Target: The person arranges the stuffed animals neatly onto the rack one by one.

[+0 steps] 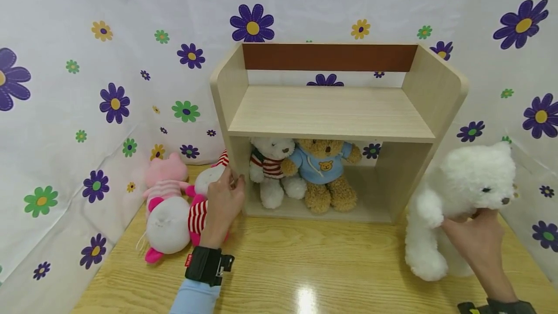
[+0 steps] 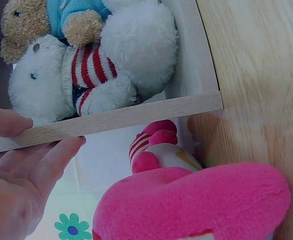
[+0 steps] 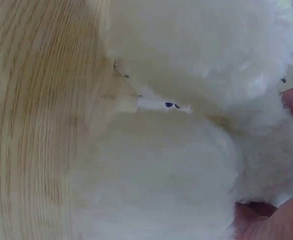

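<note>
My left hand (image 1: 226,200) is at the front edge of the left side panel of a small wooden shelf (image 1: 331,110). The left wrist view has the thumb inside the panel (image 2: 151,111) and the fingers outside, pinching its edge. On the right, my right hand (image 1: 477,243) grips a fluffy white teddy bear (image 1: 472,178) around the body below its head. Inside the lower compartment sit a white bear in a striped sweater (image 1: 273,168) and a brown bear in a blue hoodie (image 1: 324,168), side by side.
Left of the shelf, a pink plush toy (image 1: 165,173) and plush toys with white and deep-pink parts (image 1: 170,227) lie heaped on the wooden table (image 1: 279,265). A flower-print cloth (image 1: 144,52) hangs behind and at both sides.
</note>
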The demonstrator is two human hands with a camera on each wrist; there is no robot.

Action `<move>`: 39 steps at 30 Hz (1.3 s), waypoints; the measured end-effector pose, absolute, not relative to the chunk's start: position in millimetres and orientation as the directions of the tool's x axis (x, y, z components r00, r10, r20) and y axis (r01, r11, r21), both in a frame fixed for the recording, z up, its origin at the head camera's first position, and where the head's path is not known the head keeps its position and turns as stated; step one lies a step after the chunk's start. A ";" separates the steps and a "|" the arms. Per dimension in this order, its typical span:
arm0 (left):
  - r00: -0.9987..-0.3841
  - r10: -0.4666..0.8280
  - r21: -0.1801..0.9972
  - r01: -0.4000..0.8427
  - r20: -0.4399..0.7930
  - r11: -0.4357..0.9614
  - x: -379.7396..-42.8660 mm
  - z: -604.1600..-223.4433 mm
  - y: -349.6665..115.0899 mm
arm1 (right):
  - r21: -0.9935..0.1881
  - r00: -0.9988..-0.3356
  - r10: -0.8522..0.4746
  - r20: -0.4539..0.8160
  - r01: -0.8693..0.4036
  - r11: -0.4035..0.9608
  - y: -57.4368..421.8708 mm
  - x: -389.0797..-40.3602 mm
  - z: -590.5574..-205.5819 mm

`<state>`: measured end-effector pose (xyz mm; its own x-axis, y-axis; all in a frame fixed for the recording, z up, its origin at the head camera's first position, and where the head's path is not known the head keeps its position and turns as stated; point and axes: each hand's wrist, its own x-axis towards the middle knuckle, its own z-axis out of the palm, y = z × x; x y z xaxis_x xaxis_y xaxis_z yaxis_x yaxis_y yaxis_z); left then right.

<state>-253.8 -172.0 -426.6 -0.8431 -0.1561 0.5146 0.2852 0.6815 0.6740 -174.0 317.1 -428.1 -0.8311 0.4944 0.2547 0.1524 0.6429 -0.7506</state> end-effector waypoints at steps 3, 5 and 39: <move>-0.847 -0.151 0.678 0.288 0.510 0.676 -253.1 -426.3 -172.1 | -0.764 -0.811 0.513 0.280 0.136 0.631 315.0 -171.9 -426.9; -0.847 -0.152 0.680 0.289 0.510 0.673 -252.8 -426.5 -172.3 | -0.776 -0.797 0.528 0.293 0.125 0.618 314.3 -170.2 -427.1; -0.853 -0.138 0.699 0.307 0.503 0.646 -250.5 -426.4 -172.5 | -0.527 -0.617 0.141 0.774 -0.504 0.684 280.2 -148.8 -435.1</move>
<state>-250.5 -172.5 -426.4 -0.8533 -0.1383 0.5028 0.3073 0.6456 0.6991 -148.8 280.2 -435.1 -0.6169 0.1411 0.7743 -0.5044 0.6843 -0.5266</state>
